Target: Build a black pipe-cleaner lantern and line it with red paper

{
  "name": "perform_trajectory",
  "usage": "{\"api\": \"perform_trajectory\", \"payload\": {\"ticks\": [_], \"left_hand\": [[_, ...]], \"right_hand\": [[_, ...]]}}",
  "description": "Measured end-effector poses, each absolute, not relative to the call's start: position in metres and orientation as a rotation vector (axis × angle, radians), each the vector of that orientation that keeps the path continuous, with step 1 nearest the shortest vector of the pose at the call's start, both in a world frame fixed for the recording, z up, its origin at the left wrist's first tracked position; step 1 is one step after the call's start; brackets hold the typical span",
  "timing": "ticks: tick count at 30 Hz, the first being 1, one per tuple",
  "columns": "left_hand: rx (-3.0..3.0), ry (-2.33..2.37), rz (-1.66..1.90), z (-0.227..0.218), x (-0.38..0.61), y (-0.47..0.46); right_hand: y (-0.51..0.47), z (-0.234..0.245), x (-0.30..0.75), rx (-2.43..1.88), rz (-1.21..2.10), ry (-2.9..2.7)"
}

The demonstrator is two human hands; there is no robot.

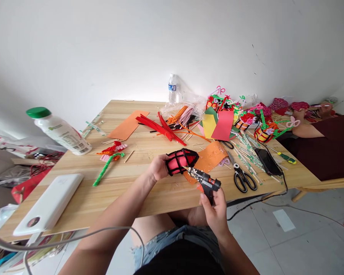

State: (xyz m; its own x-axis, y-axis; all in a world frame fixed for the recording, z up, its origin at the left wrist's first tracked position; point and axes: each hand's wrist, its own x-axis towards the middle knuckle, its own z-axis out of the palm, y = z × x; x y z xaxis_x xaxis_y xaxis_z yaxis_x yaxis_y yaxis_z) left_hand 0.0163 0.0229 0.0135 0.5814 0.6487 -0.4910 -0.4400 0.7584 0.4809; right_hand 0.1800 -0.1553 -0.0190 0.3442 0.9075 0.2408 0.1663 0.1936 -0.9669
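My left hand (159,168) is closed on the near end of a red lantern-like craft piece (177,163) wrapped in a black pipe-cleaner lattice. In my right hand (216,208) is a black hot glue gun (204,179), its tip pointing left against or close to the lattice; whether they touch I cannot tell. An orange foam sheet (210,156) with bits on it lies just behind the gun. To the left sits a green pipe-cleaner stem (104,170) with red and pink curled pieces (114,149).
Black-handled scissors (243,179), a phone (268,161) and wrapped sticks (246,152) lie at right. Red pipe cleaners (160,128) and coloured sheets (223,125) are behind. A white bottle (61,131) and power bank (50,202) stand left. Another person's arm (309,128) is at far right.
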Motion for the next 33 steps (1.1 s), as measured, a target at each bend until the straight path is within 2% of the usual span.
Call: {"api": "perform_trajectory", "payload": {"ticks": [11, 25, 33], "left_hand": [[0.265, 0.669, 0.596, 0.002, 0.008, 0.033], [0.27, 0.643, 0.532, 0.009, 0.007, 0.031], [0.267, 0.624, 0.543, 0.007, 0.007, 0.031]], "right_hand": [[-0.142, -0.034, 0.189, -1.182, 1.053, -0.814], [-0.131, -0.03, 0.184, -1.142, 1.172, -0.791], [-0.127, -0.028, 0.178, -1.133, 1.115, -0.808]]}}
